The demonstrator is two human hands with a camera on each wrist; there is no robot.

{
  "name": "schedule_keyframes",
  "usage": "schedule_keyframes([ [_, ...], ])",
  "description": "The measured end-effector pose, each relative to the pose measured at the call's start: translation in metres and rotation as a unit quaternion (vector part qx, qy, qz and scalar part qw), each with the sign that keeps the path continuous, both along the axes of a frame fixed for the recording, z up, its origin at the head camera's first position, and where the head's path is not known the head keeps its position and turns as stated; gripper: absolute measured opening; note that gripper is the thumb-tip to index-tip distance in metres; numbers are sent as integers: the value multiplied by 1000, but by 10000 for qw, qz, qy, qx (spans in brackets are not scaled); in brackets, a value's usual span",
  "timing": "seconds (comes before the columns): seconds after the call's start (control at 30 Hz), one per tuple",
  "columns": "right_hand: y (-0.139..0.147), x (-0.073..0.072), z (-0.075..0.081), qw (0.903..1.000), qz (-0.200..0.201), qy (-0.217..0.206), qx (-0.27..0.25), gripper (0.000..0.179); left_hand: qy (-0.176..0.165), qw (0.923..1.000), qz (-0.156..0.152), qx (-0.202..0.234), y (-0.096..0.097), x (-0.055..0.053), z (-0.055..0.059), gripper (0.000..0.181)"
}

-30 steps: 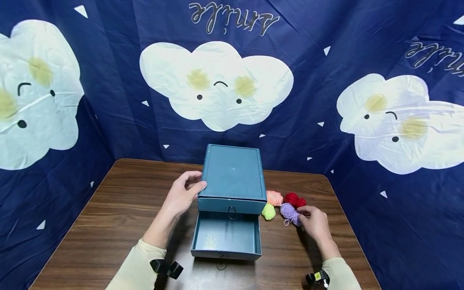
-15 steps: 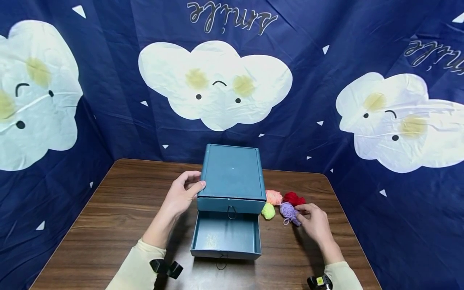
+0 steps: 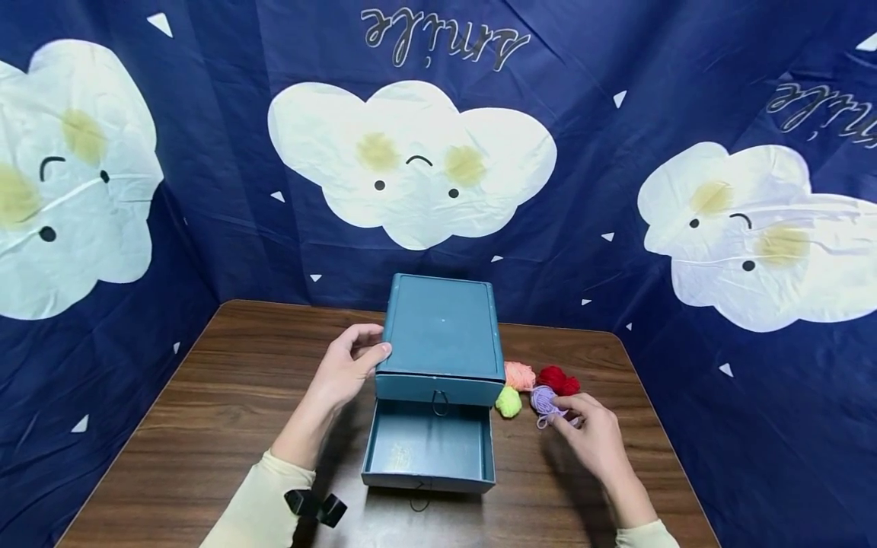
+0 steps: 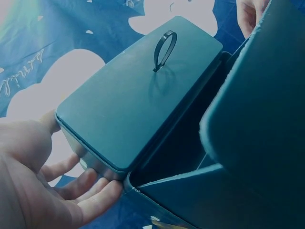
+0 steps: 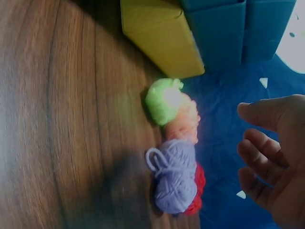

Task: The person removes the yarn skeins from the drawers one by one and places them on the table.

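Observation:
A teal two-drawer cabinet (image 3: 441, 323) stands on the table with its lower drawer (image 3: 428, 449) pulled out and its upper drawer (image 4: 138, 90) pushed in. My left hand (image 3: 349, 365) grips the cabinet's left side, thumb over the top edge and fingers against the side wall. To the cabinet's right lies a purple yarn ball (image 5: 175, 176) with a loose loop. Close over it is my right hand (image 3: 592, 434), fingers spread and slightly bent, with a gap between thumb and fingers in the right wrist view. Nothing is between those fingers.
Beside the purple ball lie a red yarn ball (image 3: 558, 379), a peach yarn ball (image 3: 519, 376) and a lime-green yarn ball (image 3: 508, 402). Black loop handles hang on both drawer fronts. A blue curtain (image 3: 226, 152) with clouds rises behind the wooden table (image 3: 240, 380).
My right hand has come away from the purple yarn's right edge, its thumb and fingers parting, and now hovers over the ball. The left hand and cabinet stay put.

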State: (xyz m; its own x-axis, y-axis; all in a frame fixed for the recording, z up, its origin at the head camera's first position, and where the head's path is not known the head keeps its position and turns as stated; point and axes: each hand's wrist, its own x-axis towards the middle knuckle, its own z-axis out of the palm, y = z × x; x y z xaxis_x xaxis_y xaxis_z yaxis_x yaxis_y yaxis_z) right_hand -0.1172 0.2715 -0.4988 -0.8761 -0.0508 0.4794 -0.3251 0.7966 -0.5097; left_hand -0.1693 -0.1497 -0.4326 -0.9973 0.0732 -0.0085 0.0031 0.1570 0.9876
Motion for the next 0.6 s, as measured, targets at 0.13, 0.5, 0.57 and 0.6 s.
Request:
schedule_keyframes([
  [0.13, -8, 5, 5, 9996, 104, 247, -2, 27, 63, 10000, 20, -28, 0, 0, 1, 47],
  [0.5, -29, 20, 17, 9990, 318, 318, -50, 31, 47, 9999, 24, -99, 1, 1, 0, 47],
  [0.57, -34, 23, 18, 9985, 442, 264, -180, 32, 34, 9999, 34, -97, 1, 2, -1, 47],
  [0.6, -36, 25, 18, 9981, 504, 231, -263, 33, 23, 10000, 50, -78, 1, 2, -1, 46],
])
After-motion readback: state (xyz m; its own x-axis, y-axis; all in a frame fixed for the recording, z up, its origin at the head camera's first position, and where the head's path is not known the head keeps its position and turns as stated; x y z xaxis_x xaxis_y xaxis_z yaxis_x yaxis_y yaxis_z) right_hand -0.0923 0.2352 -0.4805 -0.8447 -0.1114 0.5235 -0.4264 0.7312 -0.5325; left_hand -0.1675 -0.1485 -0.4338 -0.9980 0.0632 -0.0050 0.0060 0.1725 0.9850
